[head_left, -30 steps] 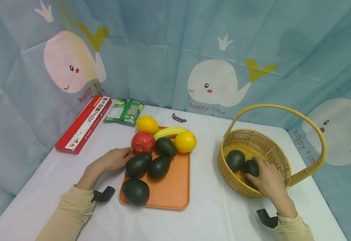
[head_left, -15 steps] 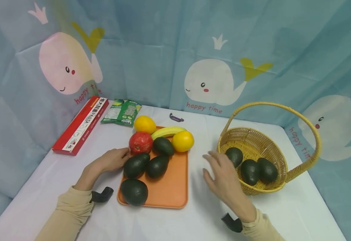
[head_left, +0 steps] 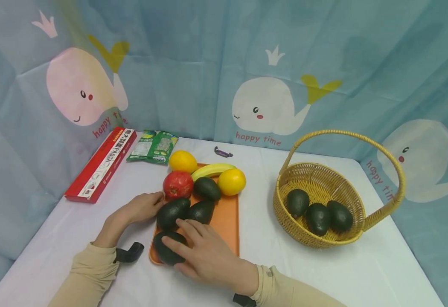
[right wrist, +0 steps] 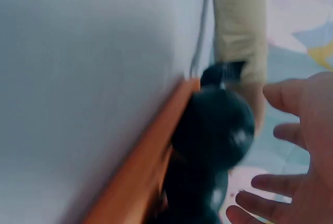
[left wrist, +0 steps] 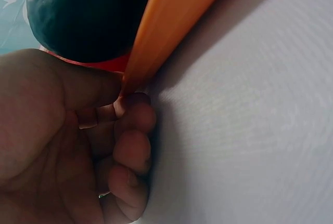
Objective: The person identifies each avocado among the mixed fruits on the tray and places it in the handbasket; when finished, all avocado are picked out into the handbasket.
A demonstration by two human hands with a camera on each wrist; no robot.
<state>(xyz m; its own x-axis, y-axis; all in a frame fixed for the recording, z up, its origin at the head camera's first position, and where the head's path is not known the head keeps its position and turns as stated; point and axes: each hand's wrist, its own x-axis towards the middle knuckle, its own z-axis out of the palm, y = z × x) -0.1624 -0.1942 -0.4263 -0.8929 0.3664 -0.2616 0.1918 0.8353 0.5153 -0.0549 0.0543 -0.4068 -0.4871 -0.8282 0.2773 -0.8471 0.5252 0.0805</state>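
My left hand (head_left: pixel 141 209) grips the left rim of an orange tray (head_left: pixel 229 219); in the left wrist view the thumb and fingers pinch the tray's edge (left wrist: pixel 166 21). Spread fingers of my right hand (head_left: pixel 214 256) hover over the nearest dark green avocado (head_left: pixel 165 251) at the tray's front left. In the right wrist view a gap shows between that hand (right wrist: pixel 296 146) and the avocado (right wrist: pixel 218 130). Several avocados lie on the tray, along with a pomegranate (head_left: pixel 178 185), a banana (head_left: pixel 212 170) and a lemon (head_left: pixel 231 182). Another lemon (head_left: pixel 183 162) sits at the back corner.
To the right stands a wicker basket (head_left: pixel 285 221) with a tall handle, holding three avocados (head_left: pixel 318 218). A red pasta box (head_left: pixel 101 166) and a green snack bag (head_left: pixel 152 147) lie at the back left. A purple wrapped candy (head_left: pixel 223 152) lies behind the tray.
My right hand has let go of an avocado in the basket and swung left, over the tray's front avocado. My left hand has stayed at the tray's rim.
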